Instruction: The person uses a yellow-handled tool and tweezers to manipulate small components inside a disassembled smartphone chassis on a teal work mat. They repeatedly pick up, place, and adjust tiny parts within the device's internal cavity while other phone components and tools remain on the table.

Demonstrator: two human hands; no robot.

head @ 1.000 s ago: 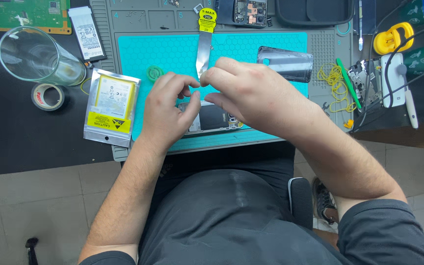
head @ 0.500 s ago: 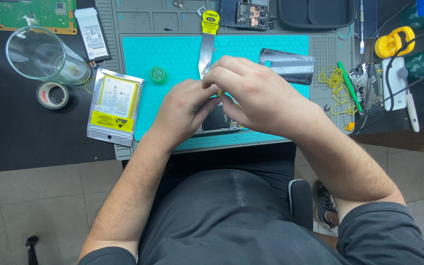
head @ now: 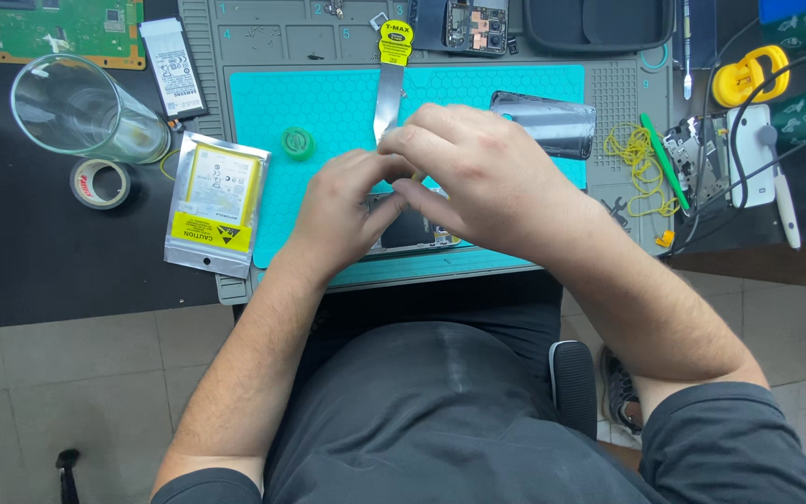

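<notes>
I saw the teal work mat (head: 328, 112) hemmed in on every side. Its near edge ran just beyond my wrists, and the grey tray (head: 263, 37) framing it ended close to the near table edge. To the left, a silver foil pouch (head: 215, 203) with a yellow label overlapped the mat's left border, with a clear glass (head: 81, 110) and a roll of tape (head: 100, 183) farther left on the black surface. To the right lay a glossy back cover (head: 552, 121), yellow rubber bands (head: 634, 157) and a green pry tool (head: 662, 159). The freest stretch was the far-left part of the mat, broken only by a small green disc (head: 298, 143) and a flat metal blade with a yellow handle (head: 391, 79) pointing toward my hands.

The opened phone (head: 414, 231) lay on the near middle of the mat, mostly hidden under both hands. My left hand (head: 342, 215) rested over its left end, fingers curled and pinched together. My right hand (head: 487, 177) arched over its far side, fingertips meeting the left ones. I could not tell what, if anything, they pinched.
</notes>
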